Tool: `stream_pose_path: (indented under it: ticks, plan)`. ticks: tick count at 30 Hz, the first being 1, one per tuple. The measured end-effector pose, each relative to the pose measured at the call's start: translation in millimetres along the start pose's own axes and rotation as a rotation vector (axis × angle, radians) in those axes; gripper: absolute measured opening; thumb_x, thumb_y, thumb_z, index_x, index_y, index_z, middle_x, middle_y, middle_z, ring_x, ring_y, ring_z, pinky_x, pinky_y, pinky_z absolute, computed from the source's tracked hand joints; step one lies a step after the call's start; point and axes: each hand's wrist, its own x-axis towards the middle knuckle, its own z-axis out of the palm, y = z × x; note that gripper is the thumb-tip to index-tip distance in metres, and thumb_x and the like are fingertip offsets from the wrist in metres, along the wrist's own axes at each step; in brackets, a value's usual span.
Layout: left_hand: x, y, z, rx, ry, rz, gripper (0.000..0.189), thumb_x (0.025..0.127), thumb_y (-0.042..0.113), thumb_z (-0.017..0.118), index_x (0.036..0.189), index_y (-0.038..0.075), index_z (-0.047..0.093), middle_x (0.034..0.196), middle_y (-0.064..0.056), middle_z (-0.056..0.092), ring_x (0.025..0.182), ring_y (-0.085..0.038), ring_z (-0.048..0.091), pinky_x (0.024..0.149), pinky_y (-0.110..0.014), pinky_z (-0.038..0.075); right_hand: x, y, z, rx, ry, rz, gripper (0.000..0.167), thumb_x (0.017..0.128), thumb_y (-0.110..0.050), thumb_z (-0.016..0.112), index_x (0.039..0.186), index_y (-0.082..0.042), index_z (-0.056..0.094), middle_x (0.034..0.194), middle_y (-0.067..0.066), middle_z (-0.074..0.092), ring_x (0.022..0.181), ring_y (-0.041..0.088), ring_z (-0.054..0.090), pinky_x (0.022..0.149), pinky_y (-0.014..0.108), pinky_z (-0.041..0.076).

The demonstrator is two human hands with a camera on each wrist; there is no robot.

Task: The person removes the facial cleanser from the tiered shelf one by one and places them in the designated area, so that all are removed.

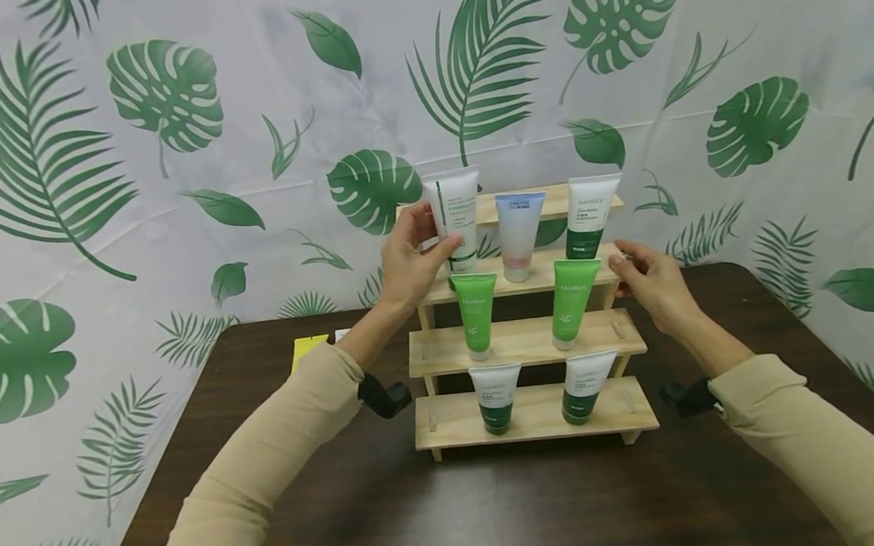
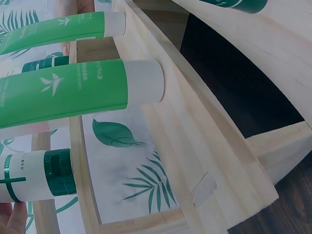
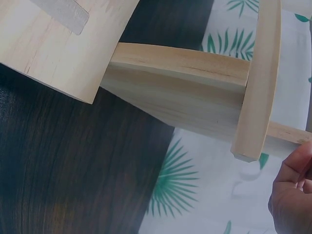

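Observation:
My left hand holds a white squeeze tube with a dark green cap at the upper left of a tiered wooden rack. In the left wrist view the tube's cap is beside a wooden shelf edge. At the rack's right side, my right hand grips its frame; the right wrist view shows curled fingers at the end of a side rail. Beside the held tube stand a pale blue-pink tube and a white-and-green tube.
Two bright green tubes stand on the shelf below, and two small white-and-green tubes on the lowest shelf. A yellow item lies behind my left forearm on the dark table. A leaf-patterned cloth hangs behind.

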Motion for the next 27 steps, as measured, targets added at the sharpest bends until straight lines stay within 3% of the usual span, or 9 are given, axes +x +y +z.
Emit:
stream_pose_path:
  ticks: [5, 11, 17, 27]
  plan:
    - [-0.8, 4.2, -7.4, 0.010, 0.037, 0.020, 0.044, 0.083, 0.000, 0.069, 0.122, -0.003, 0.050, 0.110, -0.022, 0.061, 0.095, -0.028, 0.059, 0.084, -0.037, 0.054, 0.0, 0, 0, -0.004, -0.004, 0.006, 0.058, 0.100, -0.030, 0.043, 0.146, 0.002, 0.027, 0.096, 0.006, 0.045, 0.076, 0.000, 0.047, 0.062, 0.012, 0.049]
    - [-1.5, 11.5, -18.3, 0.015, 0.070, 0.039, 0.043, 0.083, -0.001, 0.068, 0.122, -0.003, 0.050, 0.108, -0.021, 0.061, 0.092, -0.020, 0.059, 0.081, -0.035, 0.054, 0.6, 0, -1, 0.005, -0.004, -0.003, 0.057, 0.100, -0.028, 0.043, 0.145, 0.003, 0.028, 0.093, 0.002, 0.045, 0.075, 0.000, 0.047, 0.062, 0.014, 0.050]
    - [-5.1, 18.6, -31.4, -0.008, 0.086, 0.002, 0.044, 0.084, -0.003, 0.066, 0.124, -0.002, 0.048, 0.111, -0.020, 0.059, 0.090, -0.013, 0.057, 0.081, -0.033, 0.054, -0.4, 0, -1, 0.003, -0.001, -0.003, 0.057, 0.100, -0.029, 0.043, 0.145, 0.003, 0.028, 0.093, 0.002, 0.045, 0.075, 0.000, 0.047, 0.061, 0.013, 0.050]
    - [-14.2, 25.6, -57.7, 0.059, 0.125, -0.087, 0.046, 0.087, 0.004, 0.065, 0.129, 0.002, 0.047, 0.116, -0.016, 0.059, 0.095, -0.013, 0.056, 0.082, -0.029, 0.053, -0.8, 0, 0, -0.003, -0.008, -0.010, 0.059, 0.100, -0.032, 0.042, 0.145, 0.002, 0.027, 0.094, 0.002, 0.045, 0.075, 0.001, 0.047, 0.062, 0.012, 0.049]
